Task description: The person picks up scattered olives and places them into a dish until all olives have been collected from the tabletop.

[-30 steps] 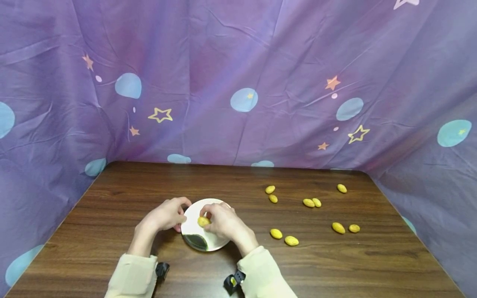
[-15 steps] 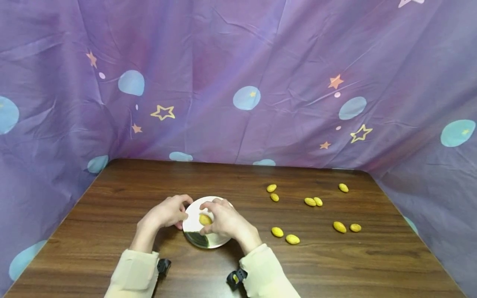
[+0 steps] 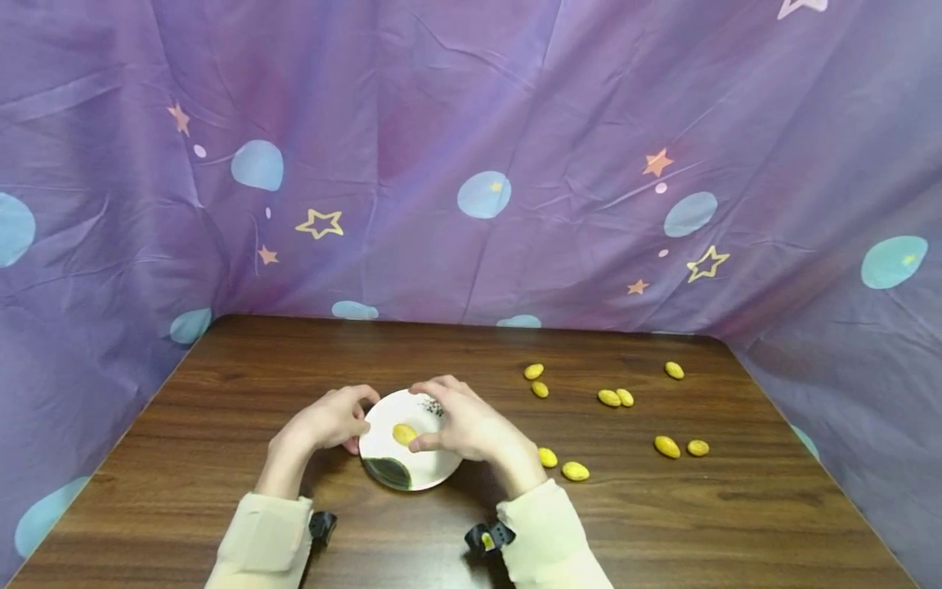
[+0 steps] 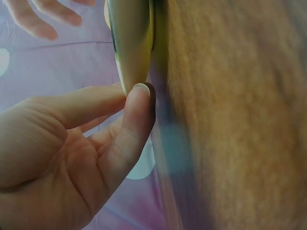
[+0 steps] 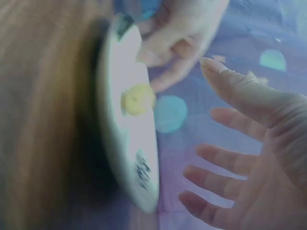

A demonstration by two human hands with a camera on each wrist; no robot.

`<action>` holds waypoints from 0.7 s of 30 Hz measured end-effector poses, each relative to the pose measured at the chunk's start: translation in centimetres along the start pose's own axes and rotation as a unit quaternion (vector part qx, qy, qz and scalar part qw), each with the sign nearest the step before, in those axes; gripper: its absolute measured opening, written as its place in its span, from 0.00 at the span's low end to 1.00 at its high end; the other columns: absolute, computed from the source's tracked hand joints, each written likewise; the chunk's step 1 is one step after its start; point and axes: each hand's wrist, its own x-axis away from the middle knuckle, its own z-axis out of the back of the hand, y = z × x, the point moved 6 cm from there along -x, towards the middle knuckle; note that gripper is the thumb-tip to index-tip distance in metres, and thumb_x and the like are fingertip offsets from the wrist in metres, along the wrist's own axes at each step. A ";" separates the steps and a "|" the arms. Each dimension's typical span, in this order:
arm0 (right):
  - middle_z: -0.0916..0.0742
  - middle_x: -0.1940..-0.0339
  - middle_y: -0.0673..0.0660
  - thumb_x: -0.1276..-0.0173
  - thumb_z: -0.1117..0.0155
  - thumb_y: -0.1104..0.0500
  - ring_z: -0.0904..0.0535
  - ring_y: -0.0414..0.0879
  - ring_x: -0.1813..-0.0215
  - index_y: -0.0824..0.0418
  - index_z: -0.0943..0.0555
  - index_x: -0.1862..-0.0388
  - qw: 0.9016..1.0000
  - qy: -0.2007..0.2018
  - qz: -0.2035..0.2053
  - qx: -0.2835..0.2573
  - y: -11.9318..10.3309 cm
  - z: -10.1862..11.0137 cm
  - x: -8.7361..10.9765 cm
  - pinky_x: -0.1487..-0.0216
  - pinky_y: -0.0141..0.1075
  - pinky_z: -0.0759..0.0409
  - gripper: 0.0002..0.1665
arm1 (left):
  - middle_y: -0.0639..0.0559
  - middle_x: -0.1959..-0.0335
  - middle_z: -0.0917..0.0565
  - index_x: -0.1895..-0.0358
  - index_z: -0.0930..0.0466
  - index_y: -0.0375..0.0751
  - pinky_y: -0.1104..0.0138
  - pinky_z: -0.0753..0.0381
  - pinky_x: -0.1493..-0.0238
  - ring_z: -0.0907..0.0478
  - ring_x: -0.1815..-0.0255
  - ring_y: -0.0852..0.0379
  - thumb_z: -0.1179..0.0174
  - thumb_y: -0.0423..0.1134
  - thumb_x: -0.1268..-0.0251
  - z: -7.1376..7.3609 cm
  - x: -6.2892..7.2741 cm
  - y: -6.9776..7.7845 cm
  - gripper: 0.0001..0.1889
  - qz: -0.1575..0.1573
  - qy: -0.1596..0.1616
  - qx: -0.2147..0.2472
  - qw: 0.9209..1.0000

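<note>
My left hand [image 3: 324,421] pinches the left rim of a small white plate [image 3: 436,468] with a dark green patch and a small dark print; the left wrist view shows thumb and fingers [image 4: 136,112] at its edge. In the middle of the plate lies a small yellow oval fruit [image 3: 402,433]. Just right of that fruit, my right hand [image 3: 474,421] hangs over the plate's right side, holding nothing. The right wrist view shows its fingers [image 5: 223,155] spread and apart from the yellow fruit [image 5: 138,99].
Several more yellow oval fruits lie about the right half of the brown wooden table [image 3: 662,523], such as a pair of fruits [image 3: 609,397], a front fruit [image 3: 575,471] and a far fruit [image 3: 674,370]. A purple patterned cloth [image 3: 412,106] hangs behind and beside the table.
The right hand has let go of the yellow fruit on the plate, spread its fingers and moved to the right. The left hand keeps its hold on the plate's rim.
</note>
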 end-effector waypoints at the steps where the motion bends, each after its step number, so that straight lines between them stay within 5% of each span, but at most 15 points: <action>1: 0.24 0.38 0.59 0.49 0.21 0.49 0.29 0.55 0.37 0.57 0.25 0.36 1.000 0.005 0.002 -0.007 0.2 0.4 0.2 0.37 0.49 0.29 0.42 | 0.43 0.71 0.25 0.44 0.26 0.31 0.63 0.17 0.76 0.21 0.81 0.53 0.43 0.20 0.43 0.0 0.0 0.0 0.21 0.002 0.000 -0.001 1.000; 21: 0.21 0.39 0.56 0.44 0.24 0.49 0.25 0.54 0.40 0.55 0.26 0.35 0.987 0.119 -0.071 -0.077 8.0 9.4 6.3 0.40 0.52 0.27 0.39 | 0.41 0.70 0.27 0.43 0.28 0.29 0.63 0.16 0.77 0.22 0.80 0.52 0.44 0.19 0.41 -0.3 -0.2 -0.1 0.21 0.010 -0.005 0.007 1.000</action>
